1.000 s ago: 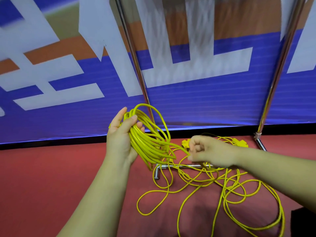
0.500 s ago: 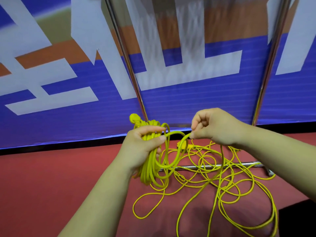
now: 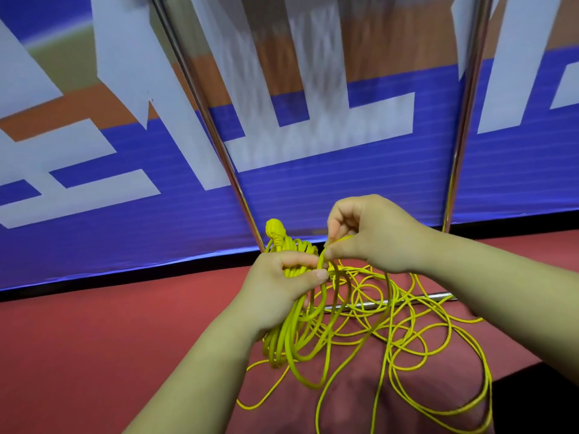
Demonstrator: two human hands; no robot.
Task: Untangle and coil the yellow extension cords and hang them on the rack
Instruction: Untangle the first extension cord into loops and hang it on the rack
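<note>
Loops of yellow cord (image 3: 286, 336) hang in your left hand (image 3: 279, 285), gripped to hold the coil together; your right hand (image 3: 376, 236) pinches the next strand to add it. The rest lies tangled on the floor (image 3: 109, 339).

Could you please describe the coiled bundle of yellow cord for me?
The coiled bundle is thin, glossy, plastic-looking yellow cord gathered in many loops hanging below the left hand, which grips its top. A moulded yellow plug sticks up above the grip. The right hand pinches one strand beside it; more cord trails loose onto the red floor.
</note>
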